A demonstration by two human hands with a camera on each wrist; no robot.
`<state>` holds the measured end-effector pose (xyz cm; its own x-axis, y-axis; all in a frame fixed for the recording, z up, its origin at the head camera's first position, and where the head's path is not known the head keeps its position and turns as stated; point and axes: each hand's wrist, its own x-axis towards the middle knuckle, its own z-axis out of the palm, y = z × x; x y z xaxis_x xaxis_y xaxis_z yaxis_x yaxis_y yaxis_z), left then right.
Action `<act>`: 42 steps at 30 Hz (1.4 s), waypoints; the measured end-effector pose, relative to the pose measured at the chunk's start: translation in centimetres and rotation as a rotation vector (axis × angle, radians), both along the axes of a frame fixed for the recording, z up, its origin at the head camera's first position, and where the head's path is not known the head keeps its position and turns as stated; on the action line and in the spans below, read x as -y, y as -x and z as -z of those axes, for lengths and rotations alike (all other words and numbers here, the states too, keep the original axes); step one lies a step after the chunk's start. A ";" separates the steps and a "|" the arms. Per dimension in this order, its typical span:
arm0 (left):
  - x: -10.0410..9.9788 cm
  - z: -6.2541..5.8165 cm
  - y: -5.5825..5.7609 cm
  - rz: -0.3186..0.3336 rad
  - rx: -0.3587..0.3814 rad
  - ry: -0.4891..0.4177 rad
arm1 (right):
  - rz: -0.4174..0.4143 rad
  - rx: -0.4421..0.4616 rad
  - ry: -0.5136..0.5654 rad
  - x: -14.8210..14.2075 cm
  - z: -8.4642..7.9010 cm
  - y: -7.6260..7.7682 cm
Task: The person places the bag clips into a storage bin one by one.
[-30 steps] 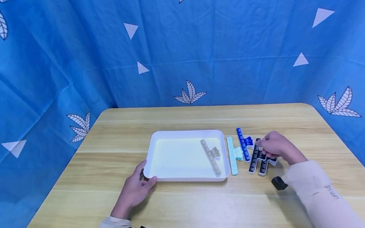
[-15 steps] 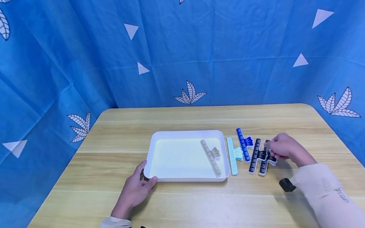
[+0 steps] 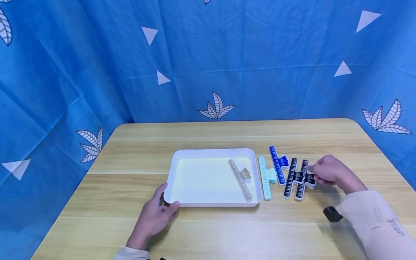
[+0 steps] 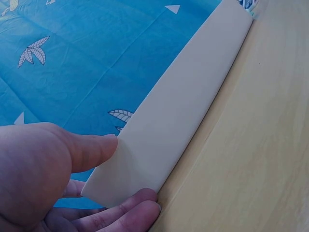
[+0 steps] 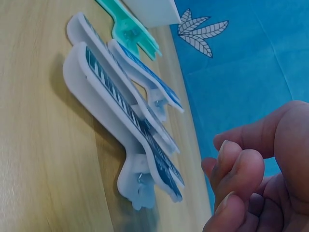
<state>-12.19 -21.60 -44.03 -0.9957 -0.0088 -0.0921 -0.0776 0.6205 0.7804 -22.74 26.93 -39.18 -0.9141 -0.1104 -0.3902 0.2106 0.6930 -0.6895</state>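
Note:
At the near left corner of a white tray (image 3: 205,206), my left hand (image 3: 154,216) grips the wall. In the left wrist view, the thumb presses the rim and the fingers (image 4: 140,195) curl under the corner. Inside the tray lies a brown piano-key clip (image 3: 240,180). My right hand (image 3: 332,170) is just right of two black piano-key clips, the left one (image 3: 290,178) and the right one (image 3: 301,180). Its fingers (image 5: 241,174) are loosely bent and hold nothing; the right wrist view shows a gap between them and the clips.
A mint clip (image 3: 265,178) lies alongside the tray's right wall. Between it and the black clips is a blue clip (image 3: 277,165). A blue curtain (image 3: 214,52) hangs behind the wooden table (image 3: 239,240).
My right hand has moved to the right, off the black clips, uncovering both. The left hand and the tray stay where they were.

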 end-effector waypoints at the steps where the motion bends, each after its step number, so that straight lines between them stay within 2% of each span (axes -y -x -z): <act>1: 0.0 0.0 0.0 0.000 0.000 0.000 | 0.000 -0.003 0.003 -0.1 0.0 0.0; 7: 0.0 -0.1 -0.1 -0.003 -0.004 0.006 | 0.004 -0.011 0.005 -0.3 -0.1 -0.4; 15: -0.1 -0.1 -0.1 0.000 -0.015 0.004 | 0.015 0.026 0.015 -0.8 -0.1 -0.5; 23: -0.1 0.0 -0.2 0.020 -0.078 0.018 | 0.016 0.045 0.017 -1.4 0.5 -0.4; 30: -0.1 -0.3 -0.1 0.002 -0.006 0.015 | 0.025 0.054 0.025 -1.5 0.7 -0.7; 42: -0.1 -0.2 -0.1 -0.002 0.000 0.013 | 0.021 0.088 -0.007 -1.5 1.2 -1.1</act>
<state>-12.12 -21.55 -43.82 -0.9957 -0.0120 -0.0922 -0.0791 0.6307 0.7720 -21.69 28.41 -40.42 -0.8782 -0.0884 -0.4700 0.2849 0.6927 -0.6626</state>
